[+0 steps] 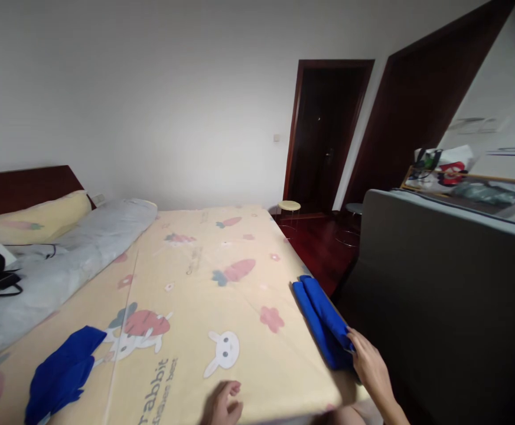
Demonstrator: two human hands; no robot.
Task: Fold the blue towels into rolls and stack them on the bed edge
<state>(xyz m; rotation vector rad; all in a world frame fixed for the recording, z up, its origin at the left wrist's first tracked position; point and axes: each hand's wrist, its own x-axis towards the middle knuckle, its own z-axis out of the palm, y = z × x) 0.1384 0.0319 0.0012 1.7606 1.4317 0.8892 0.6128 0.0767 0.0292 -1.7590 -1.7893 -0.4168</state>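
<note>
My right hand (369, 361) pinches the near end of a folded blue cloth (322, 316) at the right edge of the bed. The cloth lies in long, narrow folds. What kind of cloth article it is, I cannot tell. My left hand (227, 404) is over the sheet at the bottom middle, fingers loosely bent and apart, with nothing in it. A second blue cloth (65, 372) rests crumpled on the bed at the lower left, apart from both hands. Beneath everything is a cream bed sheet (208, 307) printed with rabbits and carrots.
A rolled grey quilt (93, 248) and a yellow pillow (58, 212) lie by the headboard (27, 184). Black straps (5, 283) sit on the quilt. To the right stands a dark panel (443, 295). Stools (289, 206) are near the door (323, 130).
</note>
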